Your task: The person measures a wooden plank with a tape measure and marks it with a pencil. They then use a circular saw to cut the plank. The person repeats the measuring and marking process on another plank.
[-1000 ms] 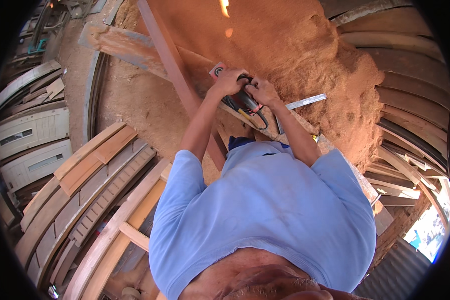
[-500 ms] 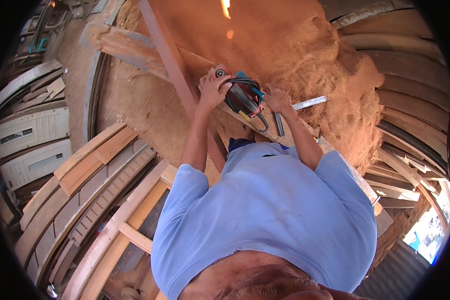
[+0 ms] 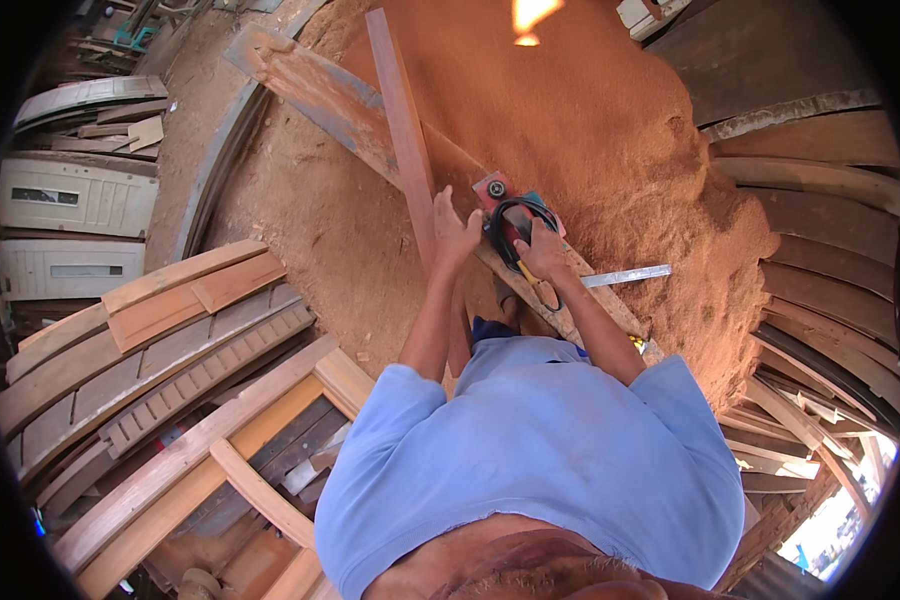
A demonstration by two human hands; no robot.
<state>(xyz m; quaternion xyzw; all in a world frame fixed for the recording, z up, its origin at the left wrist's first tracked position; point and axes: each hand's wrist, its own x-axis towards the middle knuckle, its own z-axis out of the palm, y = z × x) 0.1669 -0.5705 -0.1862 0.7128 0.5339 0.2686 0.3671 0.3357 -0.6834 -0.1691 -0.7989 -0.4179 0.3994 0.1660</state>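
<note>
Since the earlier frame, the left grip [image 3: 457, 234] has come off the front of the power tool [image 3: 515, 222], and the right grip [image 3: 543, 250] has shifted onto the tool's body. Taking the reddish beam [image 3: 402, 120] as landmark, the tool rests just right of it on the long plank tabletop [image 3: 315, 88], black cable [image 3: 497, 240] looped over it. The left grip is open and empty, fingers spread, between beam and tool; the right grip is closed around the tool, farther right. Beyond that, well right of the beam, lies a metal ruler [image 3: 630, 275]. Reddish sawdust [image 3: 590, 130] spreads right of the beam; pale door panels [image 3: 75, 195] stand well left of it.
</note>
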